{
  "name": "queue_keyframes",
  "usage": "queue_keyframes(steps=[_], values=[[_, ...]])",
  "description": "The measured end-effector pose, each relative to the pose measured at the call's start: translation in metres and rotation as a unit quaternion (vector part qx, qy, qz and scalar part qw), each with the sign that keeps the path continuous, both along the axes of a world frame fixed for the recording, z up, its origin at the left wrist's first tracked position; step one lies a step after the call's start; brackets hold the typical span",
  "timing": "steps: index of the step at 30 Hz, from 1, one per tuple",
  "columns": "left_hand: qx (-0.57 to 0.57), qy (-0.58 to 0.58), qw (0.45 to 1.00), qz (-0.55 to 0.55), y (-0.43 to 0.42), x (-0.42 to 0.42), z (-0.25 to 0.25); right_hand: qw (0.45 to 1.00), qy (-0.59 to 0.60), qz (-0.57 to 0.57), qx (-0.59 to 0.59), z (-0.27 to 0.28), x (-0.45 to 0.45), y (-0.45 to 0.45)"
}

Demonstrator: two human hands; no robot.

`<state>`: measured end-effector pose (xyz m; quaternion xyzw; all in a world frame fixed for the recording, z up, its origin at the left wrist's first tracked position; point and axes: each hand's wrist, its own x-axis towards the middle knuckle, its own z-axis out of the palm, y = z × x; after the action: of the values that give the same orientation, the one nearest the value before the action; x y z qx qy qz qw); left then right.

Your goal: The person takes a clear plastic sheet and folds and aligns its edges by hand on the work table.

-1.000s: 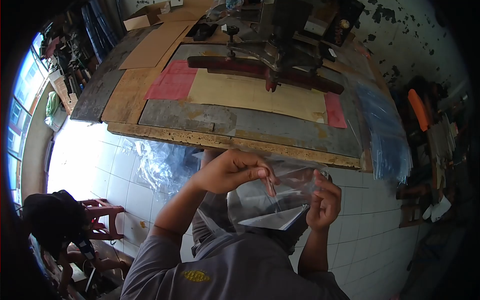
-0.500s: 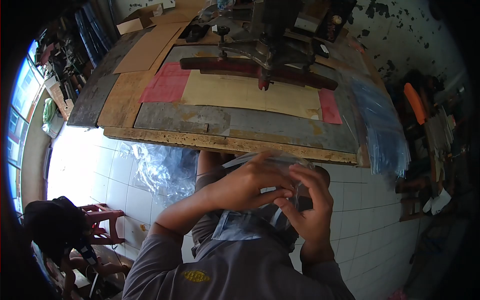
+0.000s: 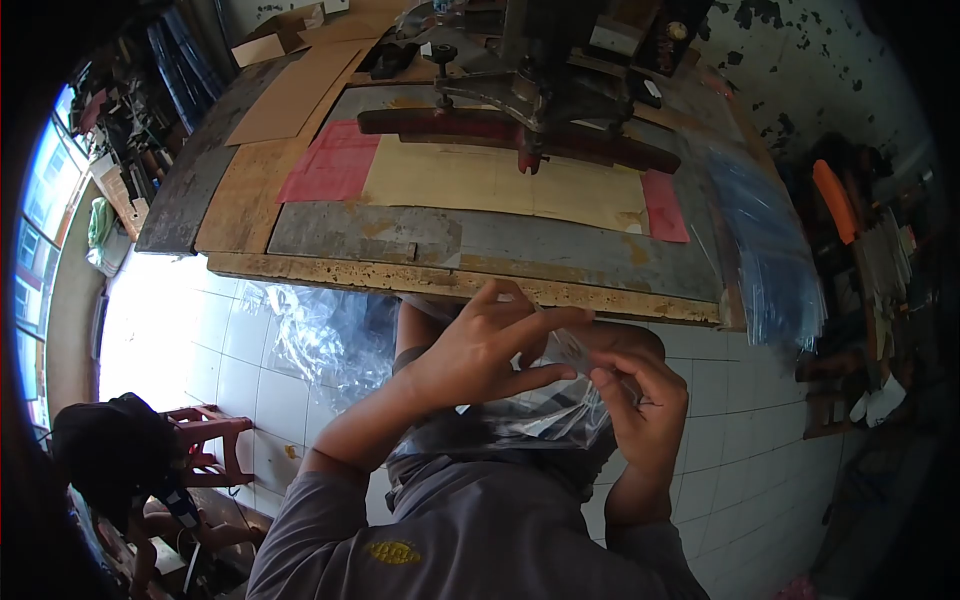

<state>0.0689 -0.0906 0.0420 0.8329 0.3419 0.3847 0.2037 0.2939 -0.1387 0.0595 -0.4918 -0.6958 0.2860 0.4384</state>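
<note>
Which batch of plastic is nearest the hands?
The clear piece pinched by the right hand; the crumpled pile is below the front edge of the table, the bluish stack at its right side.

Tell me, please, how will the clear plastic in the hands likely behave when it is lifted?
The clear plastic is probably floppy, since it bunches into creases. It looks thin and see-through, so likely light. Its glossy shine suggests it may slip.
</note>
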Motion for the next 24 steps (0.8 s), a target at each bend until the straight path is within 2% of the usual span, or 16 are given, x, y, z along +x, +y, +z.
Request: queue_keyframes(steps=[1,4,6,8,11,13,16,19,22,24], values=[[-0.016,0.034,0.999,0.014,0.001,-0.002,0.005,1.0,0.014,-0.004,-0.009,0.0,0.003,0.001],[0.06,0.046,0.997,0.022,0.01,-0.006,-0.007,0.997,0.073,-0.013,-0.033,-0.004,0.01,0.003],[0.109,0.048,0.991,0.067,0.013,-0.007,-0.004,0.99,0.132,-0.017,-0.046,-0.006,0.014,0.004],[0.122,0.037,0.989,0.07,0.014,-0.008,-0.006,0.986,0.159,-0.017,-0.057,-0.005,0.018,0.006],[0.032,0.022,0.999,0.015,0.012,-0.009,-0.015,0.982,0.177,-0.013,-0.059,-0.003,0.023,0.012],[-0.103,0.036,0.994,-0.016,0.004,-0.011,-0.016,0.983,0.175,-0.008,-0.057,-0.004,0.028,0.015],[-0.023,0.017,0.999,-0.027,0.005,-0.012,-0.02,0.987,0.141,-0.014,-0.076,0.007,0.029,0.019],[0.026,0.025,0.999,-0.015,0.002,-0.016,-0.018,0.993,0.112,0.0,-0.046,0.003,0.033,0.025],[0.016,0.042,0.999,0.005,-0.004,-0.02,-0.019,0.991,0.114,-0.011,-0.062,0.004,0.034,0.025],[-0.039,0.071,0.996,0.031,-0.011,-0.021,-0.016,0.992,0.116,-0.023,-0.046,0.004,0.031,0.025]])
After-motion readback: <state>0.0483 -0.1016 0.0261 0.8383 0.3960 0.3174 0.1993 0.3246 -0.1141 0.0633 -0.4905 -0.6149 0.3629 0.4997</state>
